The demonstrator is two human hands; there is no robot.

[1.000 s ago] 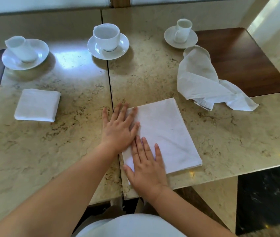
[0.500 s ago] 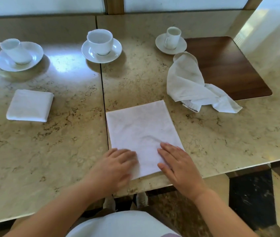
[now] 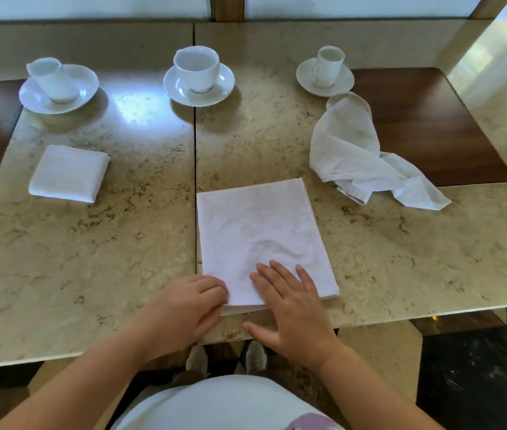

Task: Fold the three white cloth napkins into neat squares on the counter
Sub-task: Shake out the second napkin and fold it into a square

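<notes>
Marble counter [image 3: 122, 259], seam down middle | wood insets at far left, far right | folded square napkin [image 3: 69, 172] left | half-folded napkin [image 3: 261, 240] at near edge | crumpled napkin [image 3: 360, 156] right, partly over inset | three cups on saucers [image 3: 199, 85] along back

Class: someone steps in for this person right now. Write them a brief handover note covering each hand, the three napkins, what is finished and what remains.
Left hand: fingers curled at the near left corner of the middle napkin, seemingly gripping it.
Right hand: flat on that napkin's near edge.
Done: left napkin is a folded square.
Middle napkin: a rectangle, needs another fold.
Right napkin: crumpled, partly on the wood inset, untouched.
</notes>
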